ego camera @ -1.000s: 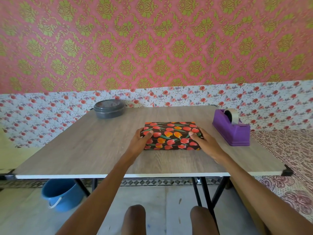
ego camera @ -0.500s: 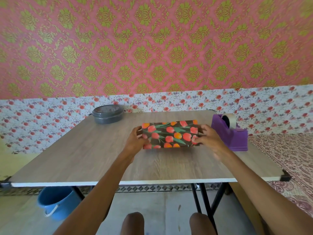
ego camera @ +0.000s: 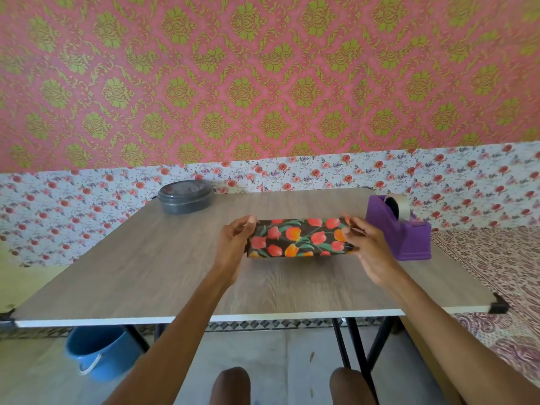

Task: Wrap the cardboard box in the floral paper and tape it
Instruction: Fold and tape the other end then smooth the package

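The wrapped box (ego camera: 299,238), covered in tulip-print paper, stands tipped up on its long edge on the table (ego camera: 146,267), one broad face toward the camera. The left hand (ego camera: 233,244) grips its left end with curled fingers and the right hand (ego camera: 368,247) grips its right end, so the box lies between them. A purple tape dispenser (ego camera: 400,229) sits just right; a grey lidded tub (ego camera: 185,196) stands at the back.

Home rm, not a shop/lab: pink-green damask wallpaper (ego camera: 263,83) w/ floral border (ego camera: 321,173) at 12, folding worktop (ego camera: 146,273), blue bucket (ego camera: 99,352) on floor at 8, patterned cloth (ego camera: 502,273) at 4.
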`<state>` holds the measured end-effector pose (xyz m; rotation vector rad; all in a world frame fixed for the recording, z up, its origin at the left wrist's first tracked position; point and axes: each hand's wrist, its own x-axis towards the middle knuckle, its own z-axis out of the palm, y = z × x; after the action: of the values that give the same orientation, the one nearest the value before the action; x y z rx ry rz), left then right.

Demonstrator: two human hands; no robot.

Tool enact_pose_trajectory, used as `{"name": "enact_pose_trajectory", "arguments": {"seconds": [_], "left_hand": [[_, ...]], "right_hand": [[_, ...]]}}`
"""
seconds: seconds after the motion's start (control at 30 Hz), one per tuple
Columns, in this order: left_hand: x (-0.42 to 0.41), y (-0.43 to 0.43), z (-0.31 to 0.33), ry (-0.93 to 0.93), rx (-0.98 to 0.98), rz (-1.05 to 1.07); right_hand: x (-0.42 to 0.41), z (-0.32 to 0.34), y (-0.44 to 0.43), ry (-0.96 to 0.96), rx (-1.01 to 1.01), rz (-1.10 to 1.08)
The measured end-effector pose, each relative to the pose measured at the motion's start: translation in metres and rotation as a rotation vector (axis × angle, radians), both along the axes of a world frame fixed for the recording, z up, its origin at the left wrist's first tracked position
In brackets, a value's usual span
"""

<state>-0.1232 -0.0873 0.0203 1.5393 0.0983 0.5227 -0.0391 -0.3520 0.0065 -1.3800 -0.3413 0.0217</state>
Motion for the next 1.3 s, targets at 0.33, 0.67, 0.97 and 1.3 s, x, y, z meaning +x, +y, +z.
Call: {"name": "enact_pose_trajectory", "arguments": {"seconds": [0.33, 0.67, 0.97, 1.3], "left_hand": [[-0.006, 0.002, -0.022, 0.086, -0.197, 0.030], [0.001, -0.033, -0.006, 0.020, 1.342, 0.091], [-0.004, -0.010, -0.005, 0.318, 1.508, 0.061], [0.014, -0.009, 0.011, 0.364, 1.341, -0.149]], "right_hand": [[-0.010, -0.017, -0.015, -0.099, -0.271, 0.065], [-0.013, 0.015, 0.021, -0.861, -1.274, -0.059], [-0.013, 0.013, 0.025, -0.780, -1.538, -0.112], [0.006, 0.021, 0.032, -0.551, -1.530, -0.027]]}}
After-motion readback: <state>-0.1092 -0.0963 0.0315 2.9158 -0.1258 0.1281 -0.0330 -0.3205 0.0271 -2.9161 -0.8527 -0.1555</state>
